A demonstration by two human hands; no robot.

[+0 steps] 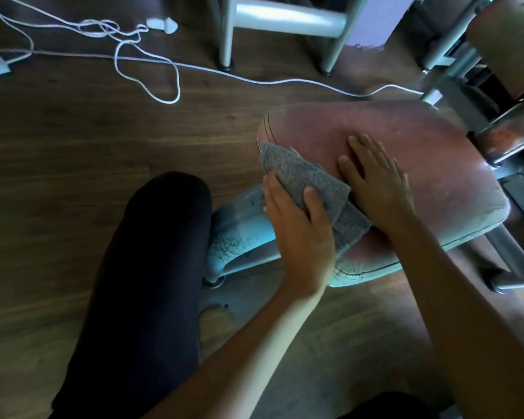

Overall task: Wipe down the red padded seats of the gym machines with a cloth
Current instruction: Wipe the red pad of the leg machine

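A worn red padded seat [412, 146] fills the middle right, its near edge cracked and pale. A grey cloth [297, 173] lies over the seat's left front edge. My left hand [297, 228] grips the cloth, thumb on top and fingers wrapped round its left side. My right hand [372, 182] rests flat on the seat just right of the cloth, fingers straight and spread, the palm's edge over the cloth's right corner.
A pale metal frame [242, 234] carries the seat. My knee in black trousers [152, 267] is at the left. A white cable [152, 55] loops across the wooden floor. Metal machine legs [285, 22] stand behind, more frame parts [502, 137] at the right.
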